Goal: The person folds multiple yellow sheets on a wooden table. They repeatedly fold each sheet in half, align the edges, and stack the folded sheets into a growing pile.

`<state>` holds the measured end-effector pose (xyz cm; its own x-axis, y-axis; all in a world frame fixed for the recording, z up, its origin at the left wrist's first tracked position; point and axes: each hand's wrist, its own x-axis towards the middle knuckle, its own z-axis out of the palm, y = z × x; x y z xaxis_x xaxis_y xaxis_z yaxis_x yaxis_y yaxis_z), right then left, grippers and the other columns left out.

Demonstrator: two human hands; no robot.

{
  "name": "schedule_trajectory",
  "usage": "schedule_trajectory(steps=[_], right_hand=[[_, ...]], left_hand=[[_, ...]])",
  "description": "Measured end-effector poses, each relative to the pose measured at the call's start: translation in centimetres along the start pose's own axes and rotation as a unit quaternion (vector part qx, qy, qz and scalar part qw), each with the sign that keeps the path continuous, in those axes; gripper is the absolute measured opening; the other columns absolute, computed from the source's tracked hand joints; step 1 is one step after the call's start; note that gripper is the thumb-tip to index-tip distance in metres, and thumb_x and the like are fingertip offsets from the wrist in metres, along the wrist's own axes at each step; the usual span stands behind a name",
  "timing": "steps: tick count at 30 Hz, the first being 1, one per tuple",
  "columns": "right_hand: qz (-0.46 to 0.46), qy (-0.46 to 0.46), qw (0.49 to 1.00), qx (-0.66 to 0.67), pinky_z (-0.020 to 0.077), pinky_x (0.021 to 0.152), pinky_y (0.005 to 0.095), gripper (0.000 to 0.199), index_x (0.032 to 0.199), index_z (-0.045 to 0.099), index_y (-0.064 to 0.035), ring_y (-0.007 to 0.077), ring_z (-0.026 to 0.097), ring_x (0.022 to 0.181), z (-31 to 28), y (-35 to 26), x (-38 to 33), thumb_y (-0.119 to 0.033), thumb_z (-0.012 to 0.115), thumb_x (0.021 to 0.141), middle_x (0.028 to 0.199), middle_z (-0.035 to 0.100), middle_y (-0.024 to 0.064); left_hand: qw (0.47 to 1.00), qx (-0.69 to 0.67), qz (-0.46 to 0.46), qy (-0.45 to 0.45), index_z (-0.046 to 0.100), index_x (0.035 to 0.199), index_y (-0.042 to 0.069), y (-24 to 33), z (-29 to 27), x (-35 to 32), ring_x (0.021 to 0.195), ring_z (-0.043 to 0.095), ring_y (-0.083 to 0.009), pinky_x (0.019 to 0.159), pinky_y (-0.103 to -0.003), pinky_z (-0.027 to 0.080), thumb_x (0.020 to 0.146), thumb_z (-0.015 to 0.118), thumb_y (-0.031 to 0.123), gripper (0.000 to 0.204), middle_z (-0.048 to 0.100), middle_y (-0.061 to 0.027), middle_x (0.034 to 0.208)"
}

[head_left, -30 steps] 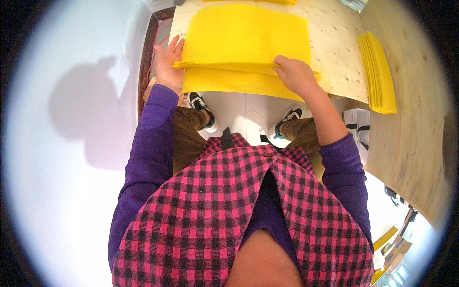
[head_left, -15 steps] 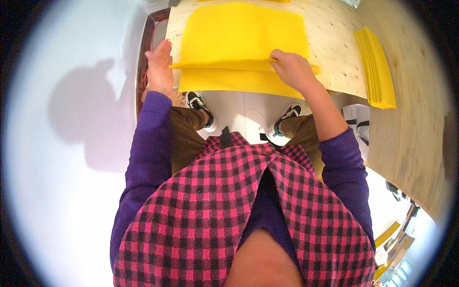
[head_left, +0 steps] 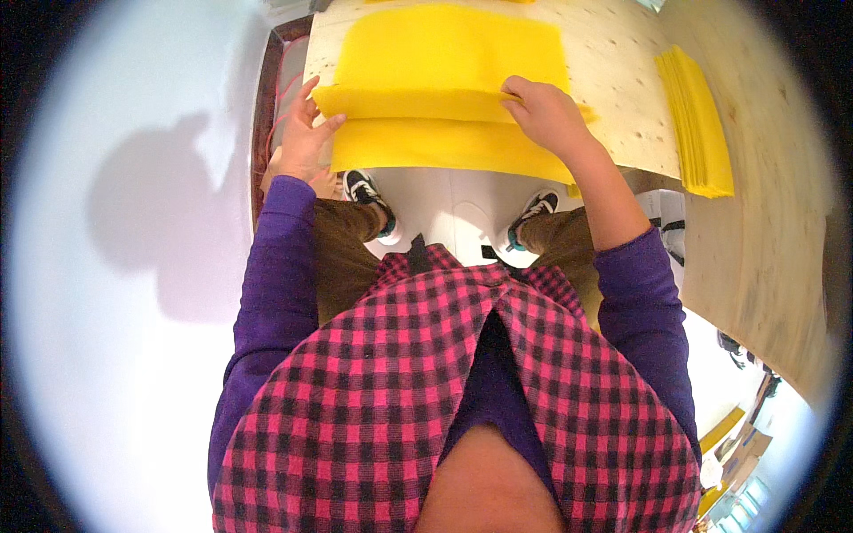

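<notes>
A yellow sheet of felt-like fabric [head_left: 444, 49] lies on a pale wooden table, its near part reaching the front edge. Across it runs a raised folded band [head_left: 418, 103] of the same yellow material. My right hand [head_left: 549, 115] is closed in a pinch on this band, right of its middle. At the band's left end, my left hand [head_left: 305, 138] has its fingers and thumb apart. Its thumb tip is by the lower corner and its fingertips are at the outer end. Whether they press on the fabric I cannot tell.
On the right side of the wooden table [head_left: 622, 75] stands a stack of yellow folded sheets [head_left: 697, 124]. A long wooden board [head_left: 755, 204] runs along the right. To the left is a white wall [head_left: 151, 195], with a dark brown frame [head_left: 267, 98] beside the table.
My left hand has turned and spread its thumb and fingers at the band's left end. The band now stands wider and flatter toward me. My right hand keeps its pinch, slightly higher.
</notes>
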<state>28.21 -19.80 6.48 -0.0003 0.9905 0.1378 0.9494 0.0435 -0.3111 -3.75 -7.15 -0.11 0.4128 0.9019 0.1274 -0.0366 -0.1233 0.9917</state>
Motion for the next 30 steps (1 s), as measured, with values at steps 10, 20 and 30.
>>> schedule_trajectory(steps=[10, 20, 30], right_hand=[[0.009, -0.015, 1.0, 0.012, 0.0472, 0.07, 0.0425, 0.019, 0.098, 0.057, -0.0098, 0.0346, 0.06, 0.082, -0.6, -0.2, 0.0, -0.021, 0.058, 0.083, 0.086, 0.064, 0.0144], [0.071, -0.03, 0.982, 0.174, 0.0434, 0.092, 0.0343, 0.049, 0.115, 0.058, -0.0129, 0.0253, 0.058, 0.103, -1.5, 6.9, -6.3, -0.012, 0.073, 0.068, 0.107, 0.063, 0.0091], [0.075, 0.151, 0.956, 0.241, 0.0432, 0.089, 0.0319, 0.037, 0.105, 0.065, -0.0106, 0.0228, 0.056, 0.099, 4.2, 11.3, -7.9, -0.016, 0.075, 0.07, 0.105, 0.061, 0.01]], left_hand=[[0.989, 0.074, -0.123, 0.027, 0.06, 0.105, -0.004, -0.9, -0.6, 1.3, 0.085, 0.063, -0.0153, 0.077, -0.027, 0.049, 0.076, 0.067, 0.001, 0.031, 0.066, -0.0093, 0.097], [0.99, -0.052, -0.127, 0.027, 0.057, 0.108, -0.002, -2.0, 0.0, 0.8, 0.084, 0.062, -0.017, 0.075, -0.029, 0.05, 0.081, 0.06, -0.003, 0.027, 0.064, -0.0091, 0.099], [0.988, -0.062, -0.134, 0.033, 0.056, 0.112, -0.001, -0.9, 0.6, 0.4, 0.093, 0.06, -0.0165, 0.083, -0.029, 0.047, 0.082, 0.057, -0.006, 0.03, 0.063, -0.0084, 0.107]])
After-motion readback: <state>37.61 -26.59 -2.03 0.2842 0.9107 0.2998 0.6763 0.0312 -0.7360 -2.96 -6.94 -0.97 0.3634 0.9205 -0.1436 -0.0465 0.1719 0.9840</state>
